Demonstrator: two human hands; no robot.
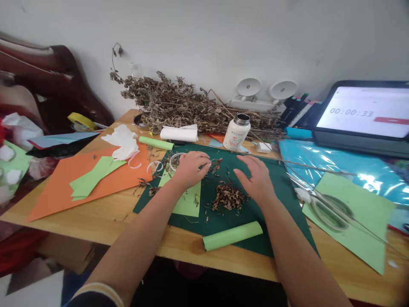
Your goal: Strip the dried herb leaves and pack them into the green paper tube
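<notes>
My left hand (192, 168) is over the light green paper strip (187, 204) on the dark green mat (179, 221). Its fingers and thumb are drawn together at a small dried leaf sprig (216, 164). To the right, my right hand (257, 178) is held palm down with thumb and fingers apart, nothing in it. Between and below the hands lies a heap of crumbled dried leaves (229, 197). A rolled green paper tube (233, 236) rests at the mat's front edge. Behind my left hand a white ring (175, 160) is partly hidden.
Bundled dried plants (179, 102) line the wall. A lidless white bottle (237, 132) stands behind the mat. Scissors (332, 209) lie on green paper (367, 213) at right, near a tablet (364, 108). Orange paper (57, 187) and crumpled white tissue (120, 142) are at left.
</notes>
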